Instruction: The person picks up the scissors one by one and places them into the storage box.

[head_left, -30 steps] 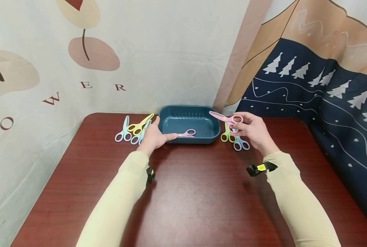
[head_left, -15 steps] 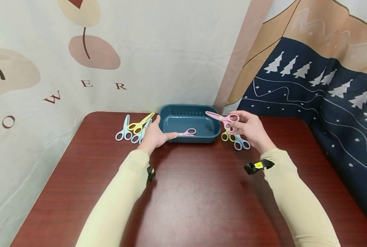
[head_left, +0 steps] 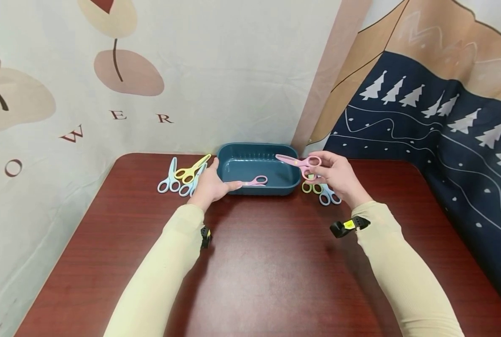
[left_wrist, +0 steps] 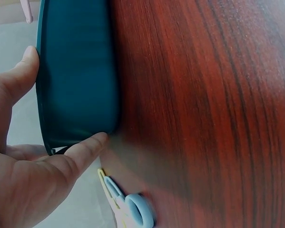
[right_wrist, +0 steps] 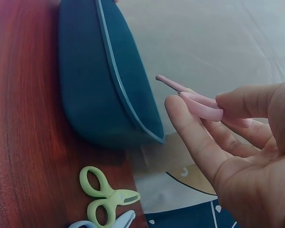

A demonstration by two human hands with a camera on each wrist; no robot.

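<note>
In the head view my left hand [head_left: 207, 186] rests at the left end of a dark teal rectangular tub [head_left: 259, 162]. Its thumb lies along the front rim and its fingers extend against the end wall, as the left wrist view also shows. My right hand [head_left: 339, 175] pinches pink scissors [head_left: 292, 161] by the handle loops, blades pointing left over the tub's right end. Inside the tub lies another pair of pink scissors [head_left: 260, 180], partly hidden by the left thumb and the front wall.
Left of the tub lie light blue scissors [head_left: 169, 177], yellow scissors [head_left: 189, 170] and a second light blue pair [head_left: 186, 189], partly behind the left hand. Green scissors [right_wrist: 109, 195] and blue scissors [head_left: 326, 195] lie to its right. Cloth backdrops stand behind the brown table [head_left: 267, 262].
My right hand has moved a little to the left with the pink scissors, bringing their blades farther over the tub. The left hand and the tub stay where they were.
</note>
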